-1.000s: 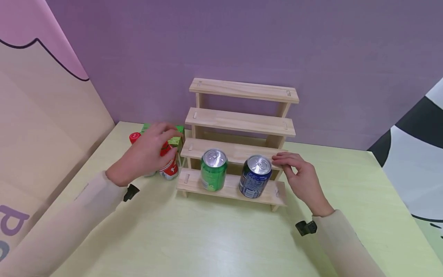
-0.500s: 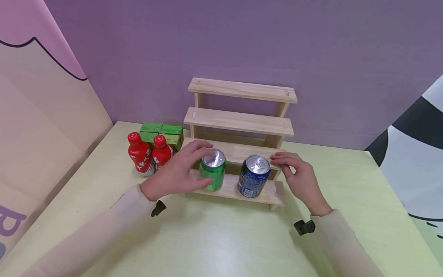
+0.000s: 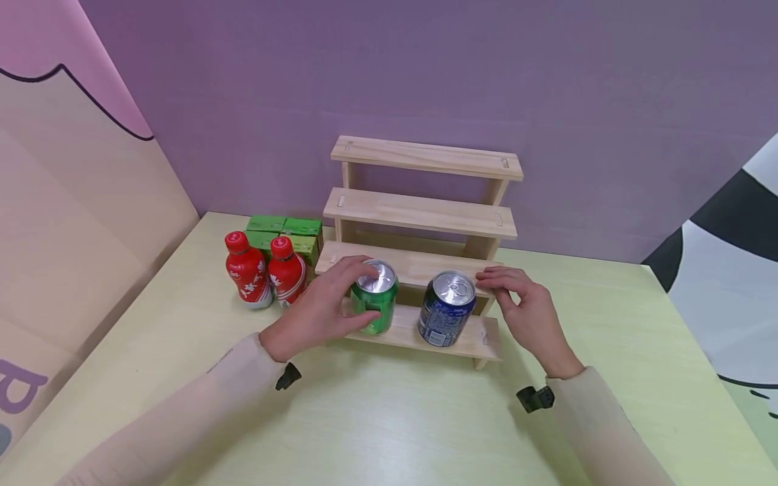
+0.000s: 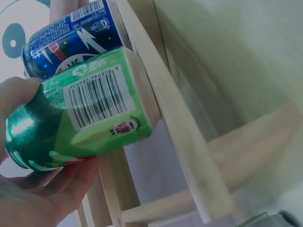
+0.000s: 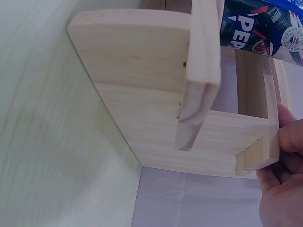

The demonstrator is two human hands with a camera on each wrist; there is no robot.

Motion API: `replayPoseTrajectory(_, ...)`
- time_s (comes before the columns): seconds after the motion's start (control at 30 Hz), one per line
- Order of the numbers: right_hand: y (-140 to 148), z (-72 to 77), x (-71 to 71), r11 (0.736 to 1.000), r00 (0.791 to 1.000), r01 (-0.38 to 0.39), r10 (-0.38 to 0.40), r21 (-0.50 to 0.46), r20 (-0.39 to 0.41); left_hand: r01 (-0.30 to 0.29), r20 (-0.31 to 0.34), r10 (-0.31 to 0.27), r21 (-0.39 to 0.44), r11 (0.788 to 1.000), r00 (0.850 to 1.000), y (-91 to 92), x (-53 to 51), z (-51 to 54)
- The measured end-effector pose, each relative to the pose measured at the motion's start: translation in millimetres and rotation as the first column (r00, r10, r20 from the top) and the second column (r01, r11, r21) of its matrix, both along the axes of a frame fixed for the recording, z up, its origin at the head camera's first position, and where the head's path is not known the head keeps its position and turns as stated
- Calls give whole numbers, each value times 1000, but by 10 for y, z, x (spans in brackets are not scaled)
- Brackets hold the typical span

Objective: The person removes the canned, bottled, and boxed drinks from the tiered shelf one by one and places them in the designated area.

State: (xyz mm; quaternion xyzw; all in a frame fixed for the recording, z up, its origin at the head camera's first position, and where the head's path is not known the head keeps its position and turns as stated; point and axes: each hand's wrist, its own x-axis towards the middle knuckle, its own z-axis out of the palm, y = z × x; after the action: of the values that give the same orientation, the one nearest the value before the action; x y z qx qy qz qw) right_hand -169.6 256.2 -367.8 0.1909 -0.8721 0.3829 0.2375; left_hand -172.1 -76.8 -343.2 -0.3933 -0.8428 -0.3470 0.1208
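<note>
My left hand point(image 3: 313, 310) grips a green soda can point(image 3: 387, 305), thumb on the near side and fingers round the far side. The can stands on the lowest step of a wooden tiered shelf point(image 3: 419, 212); in the left wrist view its barcode point(image 4: 97, 98) faces the camera. To its right, on the same step, a dark blue Pepsi can point(image 3: 446, 314) stands upright, apart from both hands in the head view. My right hand point(image 3: 527, 307) holds the right end of the second step; the right wrist view shows its fingers point(image 5: 291, 135) round that board's end.
Two red bottles point(image 3: 248, 273) with red caps stand on the table left of the shelf. Several green cartons point(image 3: 300, 228) sit behind them. A purple wall point(image 3: 425, 67) rises behind the shelf. The pale table point(image 3: 389, 418) extends in front.
My left hand has come from above the red bottles rightward to the green can and closed round it. My right hand has stayed at the shelf. Both cans stand where they were.
</note>
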Motion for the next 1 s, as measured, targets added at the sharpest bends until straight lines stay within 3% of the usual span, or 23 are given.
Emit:
replayPoseTrajectory(0.13,-8,-2,-6,1000,1000,0,0,0,1,-51,1,51,-6,999,999,-89,57,-3)
replayPoseTrajectory(0.27,-18,-11,-4,1000,1000,-5,5,-1,1,-100,-9,100,8,995,995,-287,196,32)
replayPoseTrajectory(0.53,-16,0,-7,1000,1000,1,-1,-2,-13,-162,-135,161,6,987,978,-767,459,38)
replayPoseTrajectory(0.67,-19,0,-6,1000,1000,0,0,3,-4,-204,-146,205,17,979,968,-1017,554,-4)
replayPoseTrajectory(0.83,-17,7,3,1000,1000,4,-4,-2,-5,-260,-110,258,-5,966,960,-1266,606,-83)
replayPoseTrajectory(1.0,-15,0,-13,1000,1000,3,-3,4,-14,-316,-108,311,-38,948,944,-1433,568,-177)
